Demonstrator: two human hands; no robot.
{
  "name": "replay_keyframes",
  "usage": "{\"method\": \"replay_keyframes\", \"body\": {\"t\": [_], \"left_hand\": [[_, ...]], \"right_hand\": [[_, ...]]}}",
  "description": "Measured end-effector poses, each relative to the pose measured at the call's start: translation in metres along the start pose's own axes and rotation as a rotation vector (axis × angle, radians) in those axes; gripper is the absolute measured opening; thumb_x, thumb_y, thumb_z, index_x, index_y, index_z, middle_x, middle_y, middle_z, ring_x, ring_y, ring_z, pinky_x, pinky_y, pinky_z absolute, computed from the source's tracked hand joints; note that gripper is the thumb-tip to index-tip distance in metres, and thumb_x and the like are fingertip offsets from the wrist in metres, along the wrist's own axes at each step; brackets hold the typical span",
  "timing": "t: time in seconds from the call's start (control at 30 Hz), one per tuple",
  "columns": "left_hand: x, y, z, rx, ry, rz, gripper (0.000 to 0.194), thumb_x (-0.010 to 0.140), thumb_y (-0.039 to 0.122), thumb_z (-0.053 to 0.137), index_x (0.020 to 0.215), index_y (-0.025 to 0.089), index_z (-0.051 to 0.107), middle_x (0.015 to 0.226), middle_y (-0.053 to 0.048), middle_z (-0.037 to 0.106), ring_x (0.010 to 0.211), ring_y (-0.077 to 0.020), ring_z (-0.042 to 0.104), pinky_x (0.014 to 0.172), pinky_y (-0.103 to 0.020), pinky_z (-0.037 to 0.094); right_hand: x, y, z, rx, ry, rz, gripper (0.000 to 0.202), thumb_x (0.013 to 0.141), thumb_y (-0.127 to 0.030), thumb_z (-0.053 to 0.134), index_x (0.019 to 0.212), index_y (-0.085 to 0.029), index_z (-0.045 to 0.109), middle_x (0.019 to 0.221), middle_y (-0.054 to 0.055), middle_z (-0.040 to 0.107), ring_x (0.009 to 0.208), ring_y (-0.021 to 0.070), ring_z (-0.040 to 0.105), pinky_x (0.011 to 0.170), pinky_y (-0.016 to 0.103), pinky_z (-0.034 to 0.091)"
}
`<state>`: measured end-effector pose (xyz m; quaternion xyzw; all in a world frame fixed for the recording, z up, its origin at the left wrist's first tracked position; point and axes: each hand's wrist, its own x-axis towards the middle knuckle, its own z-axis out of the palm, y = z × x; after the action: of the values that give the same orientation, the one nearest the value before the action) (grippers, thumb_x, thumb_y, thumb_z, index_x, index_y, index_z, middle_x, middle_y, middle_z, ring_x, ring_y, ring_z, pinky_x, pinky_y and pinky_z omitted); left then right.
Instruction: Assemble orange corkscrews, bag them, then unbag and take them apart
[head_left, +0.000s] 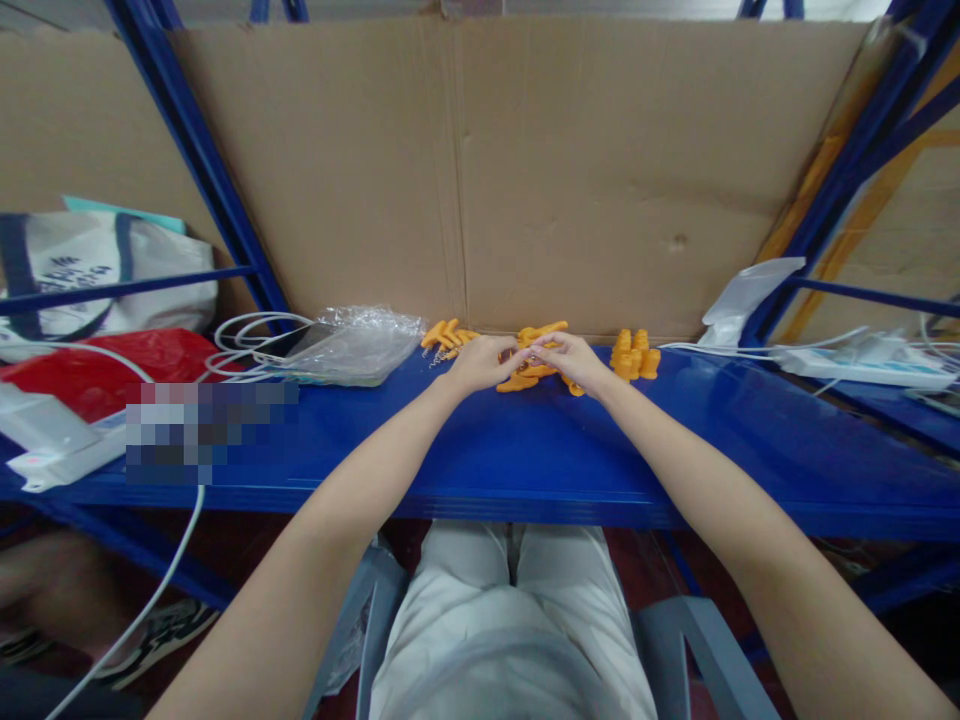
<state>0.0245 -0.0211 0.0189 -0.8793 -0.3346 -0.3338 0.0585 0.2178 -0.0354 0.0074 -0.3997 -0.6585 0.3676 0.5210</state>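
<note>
My left hand (480,366) and my right hand (576,362) meet fingertip to fingertip over the far part of the blue table. Both have their fingers closed in a pinch; whatever lies between them is too small and covered to make out. Around and beneath the fingers lie loose orange plastic pieces (517,383), some partly hidden by my hands. Left of my left hand is a pile of long orange pieces (448,335) with thin metal chains beside it. To the right of my right hand, several short, stubby orange pieces (634,356) stand in a cluster.
Clear plastic packaging (364,345) and coiled white cables (247,325) lie at left, near a red bag (112,370) and a power strip (56,450). A cardboard sheet (562,180) backs the blue table (510,460). Another power strip (862,365) lies at right.
</note>
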Motion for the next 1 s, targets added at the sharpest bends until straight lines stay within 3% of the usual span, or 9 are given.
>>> {"method": "replay_keyframes", "body": {"t": [0.17,0.3,0.37,0.47,0.53,0.63,0.8,0.9,1.0], "left_hand": [[0.001,-0.001,0.008,-0.034,-0.057,0.076,0.032,0.092,0.042,0.055,0.082,0.016,0.072,0.070,-0.005,0.071,0.062,-0.0151,0.063,0.060,-0.024,0.040],[0.003,-0.003,0.016,-0.108,-0.107,0.040,0.025,0.090,0.034,0.057,0.080,0.016,0.071,0.066,-0.002,0.069,0.059,-0.0135,0.060,0.058,-0.023,0.040],[0.004,-0.003,0.018,-0.199,-0.122,-0.014,0.024,0.090,0.031,0.057,0.077,0.015,0.069,0.063,-0.001,0.067,0.056,-0.0120,0.058,0.057,-0.022,0.041],[0.005,-0.002,0.019,-0.366,-0.150,-0.139,0.025,0.092,0.029,0.054,0.076,0.014,0.066,0.063,0.000,0.066,0.047,-0.0094,0.054,0.052,-0.021,0.042],[0.006,-0.003,0.016,-0.435,-0.138,-0.211,0.024,0.093,0.028,0.053,0.078,0.014,0.066,0.065,0.000,0.067,0.043,-0.0084,0.052,0.050,-0.021,0.042],[0.007,-0.013,0.011,-0.420,-0.036,-0.296,0.022,0.093,0.026,0.054,0.077,0.014,0.065,0.066,0.000,0.067,0.045,-0.0085,0.053,0.051,-0.021,0.043],[0.004,-0.046,0.003,-0.198,0.104,-0.451,0.020,0.093,0.024,0.053,0.081,0.016,0.067,0.069,-0.001,0.069,0.061,-0.0133,0.063,0.062,-0.022,0.050],[-0.003,-0.063,-0.001,0.027,0.084,-0.534,0.019,0.093,0.026,0.054,0.083,0.018,0.069,0.078,-0.004,0.072,0.077,-0.0179,0.068,0.072,-0.026,0.052],[-0.010,-0.074,-0.005,0.165,0.039,-0.620,0.020,0.092,0.027,0.054,0.087,0.018,0.071,0.088,-0.008,0.074,0.089,-0.0223,0.070,0.078,-0.028,0.052]], "right_hand": [[0.004,0.010,-0.002,-0.089,-0.019,-0.070,0.020,0.077,-0.033,0.078,0.081,-0.020,0.064,0.079,0.003,0.074,0.078,0.0190,0.073,0.083,0.038,0.059],[0.005,0.012,-0.003,-0.287,-0.029,-0.138,0.008,0.084,-0.025,0.067,0.087,-0.018,0.066,0.089,0.005,0.075,0.085,0.0207,0.073,0.083,0.038,0.058],[0.003,0.009,-0.003,-0.473,-0.036,-0.196,0.013,0.089,-0.022,0.059,0.097,-0.018,0.068,0.100,0.008,0.075,0.095,0.0220,0.073,0.091,0.042,0.056],[-0.003,0.000,-0.002,-0.847,-0.053,-0.271,0.034,0.093,-0.015,0.046,0.121,-0.019,0.066,0.120,0.011,0.072,0.114,0.0253,0.067,0.111,0.059,0.037],[-0.008,-0.008,-0.001,-1.041,-0.052,-0.282,0.048,0.094,-0.012,0.041,0.139,-0.020,0.056,0.129,0.013,0.068,0.122,0.0278,0.062,0.115,0.068,0.021],[-0.011,-0.016,-0.002,-1.165,-0.026,-0.273,0.059,0.094,-0.013,0.038,0.153,-0.019,0.039,0.142,0.015,0.059,0.129,0.0293,0.057,0.116,0.070,0.014],[-0.012,-0.022,-0.010,-1.269,0.007,-0.139,0.054,0.094,-0.017,0.039,0.148,-0.020,0.047,0.156,0.014,0.043,0.135,0.0323,0.052,0.116,0.070,0.016],[-0.013,-0.026,-0.014,-1.330,-0.004,0.011,0.049,0.095,-0.020,0.040,0.143,-0.019,0.052,0.157,0.013,0.043,0.138,0.0328,0.048,0.118,0.069,0.013],[-0.014,-0.026,-0.016,-1.349,-0.111,0.199,0.050,0.096,-0.024,0.042,0.145,-0.018,0.050,0.153,0.015,0.047,0.138,0.0329,0.048,0.118,0.068,0.009]]}}
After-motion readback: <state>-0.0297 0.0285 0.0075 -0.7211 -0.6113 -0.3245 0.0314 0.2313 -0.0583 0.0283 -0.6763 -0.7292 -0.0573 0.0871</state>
